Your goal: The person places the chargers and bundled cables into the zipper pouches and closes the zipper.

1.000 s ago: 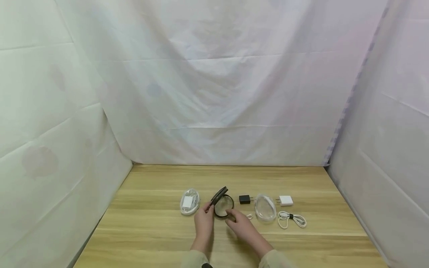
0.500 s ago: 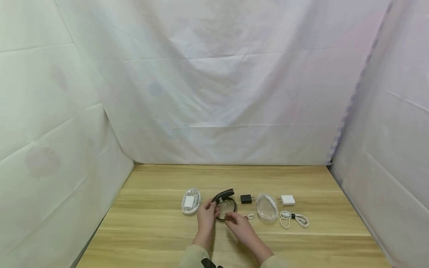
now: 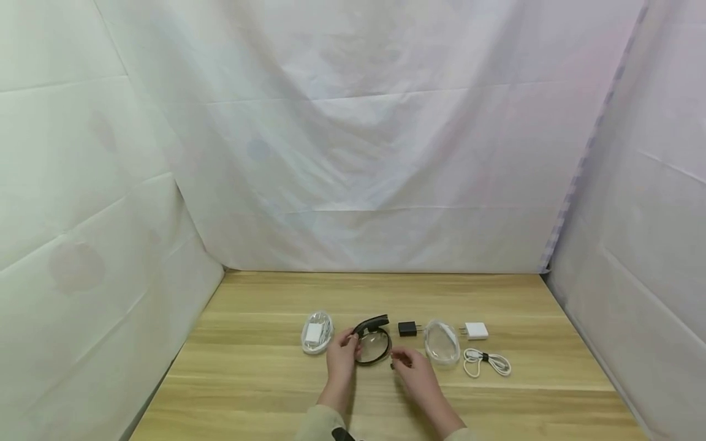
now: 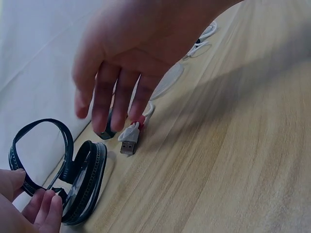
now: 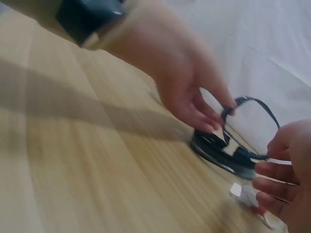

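An oval clear case with a black zip rim (image 3: pixel 371 322) stands with its lid raised, at the middle of the table in the head view. My left hand (image 3: pixel 340 358) pinches the lid's edge between thumb and fingers at the left side. My right hand (image 3: pixel 416 372) is just right of the case, its fingers hanging loosely and holding nothing. Below those fingers, in the left wrist view, lies a white USB cable (image 4: pixel 130 133) bundled with a red tie, its plug on the wood. From the head view, my right hand mostly hides this cable.
A black charger plug (image 3: pixel 407 329), a white-rimmed clear case (image 3: pixel 442 343), a white charger plug (image 3: pixel 476 331) and a white cable with a black tie (image 3: pixel 487 361) lie to the right. Leftward, another white-rimmed case (image 3: pixel 306 347) holds a white charger and cable. White cloth walls surround the table.
The lid has swung from steeply tilted to leaning over the case's back, still in my left hand. My right hand has left the case's front rim and moved right, over the red-tied cable.
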`<state>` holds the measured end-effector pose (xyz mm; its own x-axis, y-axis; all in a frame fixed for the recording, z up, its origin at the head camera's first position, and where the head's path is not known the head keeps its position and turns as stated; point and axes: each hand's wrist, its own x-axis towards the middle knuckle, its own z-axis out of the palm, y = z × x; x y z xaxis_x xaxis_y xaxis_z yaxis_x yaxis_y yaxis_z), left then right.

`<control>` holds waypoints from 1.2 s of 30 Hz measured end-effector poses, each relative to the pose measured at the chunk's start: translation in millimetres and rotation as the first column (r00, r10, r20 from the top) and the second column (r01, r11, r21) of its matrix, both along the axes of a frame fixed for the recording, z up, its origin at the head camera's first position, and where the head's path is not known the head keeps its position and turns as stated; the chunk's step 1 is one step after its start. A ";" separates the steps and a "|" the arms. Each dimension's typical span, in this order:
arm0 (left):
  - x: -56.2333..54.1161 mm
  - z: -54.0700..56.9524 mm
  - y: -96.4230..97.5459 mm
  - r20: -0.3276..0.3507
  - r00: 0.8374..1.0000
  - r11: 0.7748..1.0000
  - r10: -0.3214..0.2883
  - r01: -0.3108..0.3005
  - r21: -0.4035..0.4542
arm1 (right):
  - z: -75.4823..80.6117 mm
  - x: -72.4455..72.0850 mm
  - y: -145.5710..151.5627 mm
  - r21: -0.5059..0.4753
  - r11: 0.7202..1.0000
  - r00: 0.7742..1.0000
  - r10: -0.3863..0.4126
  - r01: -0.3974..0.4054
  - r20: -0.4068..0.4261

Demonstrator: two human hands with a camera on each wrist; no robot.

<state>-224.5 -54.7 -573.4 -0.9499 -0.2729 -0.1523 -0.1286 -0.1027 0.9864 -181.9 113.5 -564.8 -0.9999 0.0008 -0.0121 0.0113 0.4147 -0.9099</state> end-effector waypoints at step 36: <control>14.9 -2.4 -10.5 0.023 1.000 0.998 0.021 -0.023 0.064 | -8.2 0.5 28.2 0.325 0.930 0.985 -0.150 0.169 -0.083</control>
